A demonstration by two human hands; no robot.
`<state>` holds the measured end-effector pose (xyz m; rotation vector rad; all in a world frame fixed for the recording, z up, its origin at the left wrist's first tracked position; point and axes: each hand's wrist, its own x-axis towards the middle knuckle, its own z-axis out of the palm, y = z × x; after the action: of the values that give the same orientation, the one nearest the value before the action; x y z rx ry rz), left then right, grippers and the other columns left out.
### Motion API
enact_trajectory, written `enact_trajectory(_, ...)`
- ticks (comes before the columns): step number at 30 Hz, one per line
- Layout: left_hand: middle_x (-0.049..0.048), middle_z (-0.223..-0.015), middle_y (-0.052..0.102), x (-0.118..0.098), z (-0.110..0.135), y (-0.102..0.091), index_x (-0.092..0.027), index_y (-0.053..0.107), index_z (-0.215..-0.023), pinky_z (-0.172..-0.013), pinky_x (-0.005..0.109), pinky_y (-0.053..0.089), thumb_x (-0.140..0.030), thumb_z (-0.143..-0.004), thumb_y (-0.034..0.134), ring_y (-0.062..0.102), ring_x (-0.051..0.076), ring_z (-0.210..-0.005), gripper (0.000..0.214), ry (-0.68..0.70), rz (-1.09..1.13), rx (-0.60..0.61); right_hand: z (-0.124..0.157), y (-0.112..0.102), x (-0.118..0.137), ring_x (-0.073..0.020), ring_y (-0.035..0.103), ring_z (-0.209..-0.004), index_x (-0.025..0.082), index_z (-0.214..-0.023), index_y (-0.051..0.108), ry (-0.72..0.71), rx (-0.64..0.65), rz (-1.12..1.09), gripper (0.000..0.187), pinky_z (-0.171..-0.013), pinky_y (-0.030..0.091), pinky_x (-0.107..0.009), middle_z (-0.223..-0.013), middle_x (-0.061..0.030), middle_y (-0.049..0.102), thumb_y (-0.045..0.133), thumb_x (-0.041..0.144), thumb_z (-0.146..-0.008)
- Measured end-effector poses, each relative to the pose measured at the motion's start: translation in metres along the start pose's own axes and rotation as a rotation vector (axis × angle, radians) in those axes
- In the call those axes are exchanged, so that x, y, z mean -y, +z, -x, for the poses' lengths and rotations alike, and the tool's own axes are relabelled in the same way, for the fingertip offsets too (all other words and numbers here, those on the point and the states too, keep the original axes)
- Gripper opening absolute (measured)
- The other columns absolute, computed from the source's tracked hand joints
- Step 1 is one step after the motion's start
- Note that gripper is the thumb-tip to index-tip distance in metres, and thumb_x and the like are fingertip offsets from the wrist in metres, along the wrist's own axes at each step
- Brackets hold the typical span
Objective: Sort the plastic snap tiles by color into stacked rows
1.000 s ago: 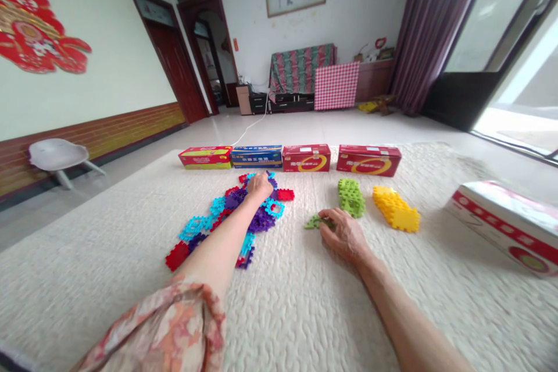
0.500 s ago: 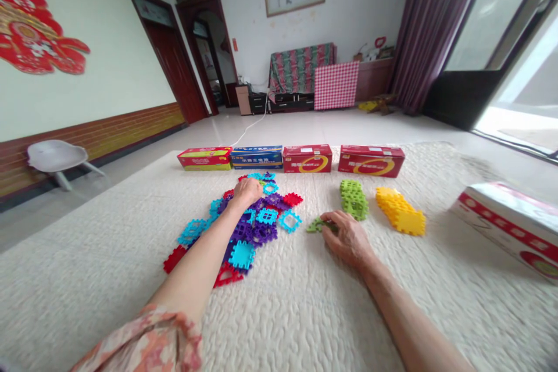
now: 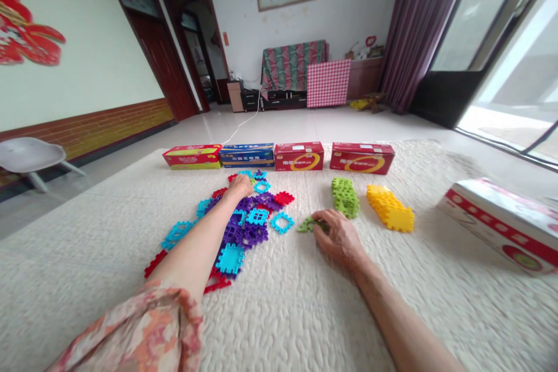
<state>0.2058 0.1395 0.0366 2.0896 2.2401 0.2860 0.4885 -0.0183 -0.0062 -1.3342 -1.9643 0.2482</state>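
Observation:
My left hand (image 3: 241, 188) reaches to the far end of a loose pile of interlocking plastic tiles. Its fingers are closed, and a bit of a green tile (image 3: 252, 182) shows at the fingertips. The pile holds purple tiles (image 3: 255, 235), light blue tiles (image 3: 230, 258) and red tiles (image 3: 284, 198). Right of the pile, my right hand (image 3: 337, 236) rests with curled fingers on a green triangular tile (image 3: 307, 224), partly covered by them. Just beyond lies a row of overlapping green tiles (image 3: 345, 197), with a row of yellow tiles (image 3: 390, 208) to its right.
Along the far side of the quilted cover (image 3: 279, 325) stand a red-yellow box (image 3: 192, 157), a blue box (image 3: 247, 156) and two red boxes (image 3: 299, 157). A larger white-and-red box (image 3: 501, 226) lies at the right. A white chair (image 3: 32, 154) stands at the left.
The view has turned slightly, so everything sits further left. Both hands keep nearly the same places, the left at the pile's far end and the right on the green triangular tile.

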Motion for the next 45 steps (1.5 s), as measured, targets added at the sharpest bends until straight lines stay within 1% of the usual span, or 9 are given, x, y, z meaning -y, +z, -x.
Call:
enact_trajectory(5,0.0161,-0.095,0.073,-0.006,0.015,-0.017,-0.014,0.074,-0.084,-0.075,0.028,0.046,-0.034,-0.083,0.056,0.066,0.027,-0.096,0.027,-0.01,0.031,-0.083,-0.001,0.001,-0.001,-0.0202,0.059,-0.082,0.019,-0.092,0.066,-0.008,0.004,0.011,0.016,-0.078,0.042,-0.032,-0.086,-0.0054,0.067,0.055,0.022,-0.081)
enact_trajectory(9,0.0078,-0.088,0.074,-0.032,0.045,-0.027,-0.017,0.073,-0.086,-0.07,0.024,0.045,-0.032,-0.087,0.048,0.066,0.02,-0.089,0.03,0.075,0.151,-0.136,-0.003,0.002,-0.002,-0.02,0.058,-0.081,0.018,-0.092,0.066,-0.009,0.01,0.034,0.017,-0.077,0.041,-0.031,-0.087,-0.006,0.067,0.055,0.021,-0.08)
enact_trajectory(12,0.0039,-0.072,0.071,-0.06,0.08,-0.016,-0.014,0.072,-0.085,-0.06,0.021,0.044,-0.03,-0.084,0.051,0.066,0.015,-0.07,0.026,0.173,0.537,-0.041,-0.003,0.002,-0.002,-0.0201,0.058,-0.081,0.017,-0.093,0.067,-0.007,0.013,0.037,0.019,-0.077,0.041,-0.031,-0.086,-0.0066,0.067,0.055,0.02,-0.079)
enact_trajectory(15,0.002,-0.07,0.07,-0.082,0.116,0.004,-0.014,0.071,-0.098,-0.054,0.02,0.044,-0.022,-0.083,0.05,0.066,0.013,-0.06,0.027,0.146,0.793,0.065,-0.003,0.003,-0.003,-0.0201,0.059,-0.082,0.016,-0.098,0.066,0.006,0.004,0.024,0.025,-0.077,0.042,-0.031,-0.089,-0.007,0.069,0.054,0.017,-0.075)
enact_trajectory(20,0.0031,-0.07,0.072,-0.094,0.147,0.028,-0.013,0.066,-0.12,-0.064,0.024,0.051,-0.015,-0.083,0.048,0.068,0.015,-0.06,0.041,0.1,0.727,0.035,-0.004,0.005,-0.006,-0.0199,0.062,-0.085,0.016,-0.104,0.064,0.036,-0.01,-0.018,0.034,-0.079,0.043,-0.03,-0.093,-0.0071,0.071,0.053,0.013,-0.072)
enact_trajectory(30,0.0109,-0.107,0.074,-0.101,0.163,0.039,-0.015,0.067,-0.119,-0.094,0.029,0.049,-0.014,-0.086,0.048,0.069,0.021,-0.1,0.038,0.243,0.413,-0.19,-0.003,-0.003,-0.002,-0.0213,0.061,-0.089,0.017,-0.108,0.062,-0.058,0.093,0.025,0.043,-0.083,0.045,-0.032,-0.099,-0.0083,0.068,0.052,0.015,-0.066)
enact_trajectory(36,0.009,-0.114,0.072,-0.101,0.16,0.046,-0.018,0.065,-0.12,-0.096,0.029,0.05,-0.016,-0.087,0.048,0.067,0.019,-0.105,0.038,0.308,0.437,-0.233,-0.001,-0.001,-0.001,-0.0241,0.061,-0.095,0.013,-0.125,0.053,-0.041,0.077,0.027,0.06,-0.087,0.046,-0.036,-0.107,-0.0125,0.067,0.053,0.016,-0.065)
enact_trajectory(41,0.0076,-0.114,0.072,-0.101,0.157,0.048,-0.018,0.062,-0.124,-0.098,0.03,0.05,-0.011,-0.085,0.047,0.066,0.018,-0.106,0.042,0.344,0.473,-0.225,-0.002,-0.002,-0.001,-0.0246,0.059,-0.093,0.013,-0.122,0.057,-0.036,0.079,0.078,0.054,-0.084,0.047,-0.035,-0.102,-0.0128,0.063,0.053,0.018,-0.068)
enact_trajectory(45,0.0083,-0.114,0.072,-0.102,0.156,0.049,-0.015,0.063,-0.121,-0.098,0.031,0.05,-0.009,-0.082,0.048,0.066,0.018,-0.105,0.042,0.383,0.507,-0.232,-0.002,-0.004,0.0,-0.0251,0.058,-0.099,0.01,-0.129,0.051,-0.033,0.079,0.061,0.063,-0.088,0.047,-0.037,-0.114,-0.0156,0.058,0.053,0.018,-0.066)
